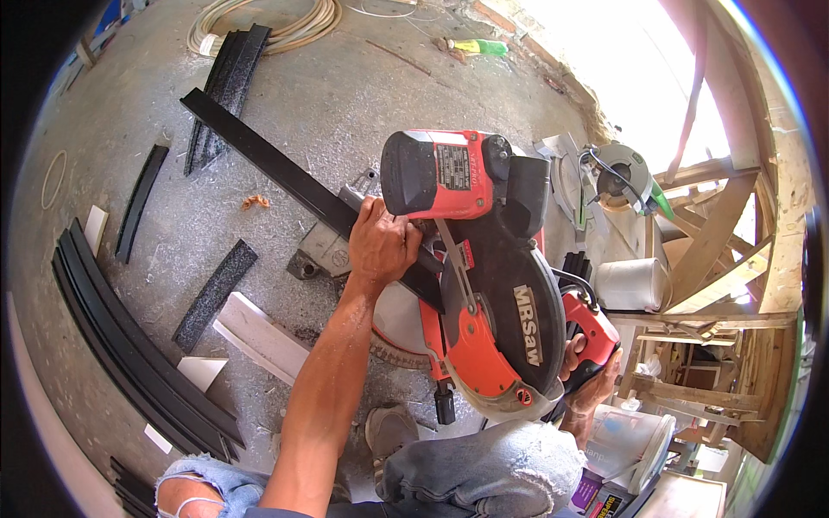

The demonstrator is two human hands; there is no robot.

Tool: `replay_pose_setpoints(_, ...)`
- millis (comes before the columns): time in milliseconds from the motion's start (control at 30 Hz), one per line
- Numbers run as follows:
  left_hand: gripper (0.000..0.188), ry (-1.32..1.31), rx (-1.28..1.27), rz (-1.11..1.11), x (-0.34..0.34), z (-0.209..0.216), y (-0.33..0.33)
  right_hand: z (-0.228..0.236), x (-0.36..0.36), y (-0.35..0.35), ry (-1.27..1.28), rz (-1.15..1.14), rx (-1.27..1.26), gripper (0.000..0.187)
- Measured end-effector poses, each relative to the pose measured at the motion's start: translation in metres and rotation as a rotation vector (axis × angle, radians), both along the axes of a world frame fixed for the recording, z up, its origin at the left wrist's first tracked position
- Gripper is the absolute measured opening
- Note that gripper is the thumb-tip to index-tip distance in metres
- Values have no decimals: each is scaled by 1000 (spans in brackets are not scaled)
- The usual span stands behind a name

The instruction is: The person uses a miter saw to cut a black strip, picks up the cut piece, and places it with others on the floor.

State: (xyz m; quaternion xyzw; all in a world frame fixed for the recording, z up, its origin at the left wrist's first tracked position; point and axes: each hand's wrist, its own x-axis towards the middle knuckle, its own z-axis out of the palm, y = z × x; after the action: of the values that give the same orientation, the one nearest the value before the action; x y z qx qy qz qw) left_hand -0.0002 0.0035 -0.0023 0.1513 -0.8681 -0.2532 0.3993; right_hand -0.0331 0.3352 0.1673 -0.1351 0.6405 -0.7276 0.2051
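A red and black mitre saw (509,293) stands on the floor in front of me. My left hand (380,243) is closed over a long black profile strip (268,157), pressing it onto the saw's grey base (321,250). One end of the strip runs out to the upper left; the other reaches in beside the saw head. Around the saw's red handle (594,332) my right hand (587,373) is wrapped, partly hidden behind the handle and guard. The black guard covers the blade, so I cannot see whether it touches the strip.
Long black profiles (129,337) lie at the left, near shorter black offcuts (214,293) and a white piece (259,332). A coiled hose (268,30) lies at the back. Another saw (622,177), a white bucket (633,285) and wooden framing (717,233) stand at the right.
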Motion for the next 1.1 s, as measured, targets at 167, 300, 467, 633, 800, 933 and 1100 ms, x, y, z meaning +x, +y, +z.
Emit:
replay_pose_setpoints(167, 25, -10, -17, 3, 0, -3, -1, -8, -2, 6, -10, -4, -4, 69)
replay_pose_setpoints(300, 25, -2, -16, 7, -1, -2, 1, -10, -1, 7, 24, 21, -20, 70)
replay_pose_setpoints(467, 25, -142, 8, -27, 7, -5, -3, -6, 4, 0, 3, -6, 10, 69)
replay_pose_setpoints(633, 24, 14, -21, 8, 1, 2, 0, -1, 4, 0, 36, -2, 43, 68)
replay_pose_setpoints(800, 24, 2, -22, -4, -1, 1, 0, -1, 2, 2, 13, -14, 25, 68)
replay_pose_setpoints(933, 25, 0, -18, -3, 1, -1, -1, -4, 2, 3, 3, -17, 6, 68)
replay_pose_setpoints(1100, 26, -36, -21, -12, 2, -1, -1, -5, 2, 4, 8, -27, 28, 69)
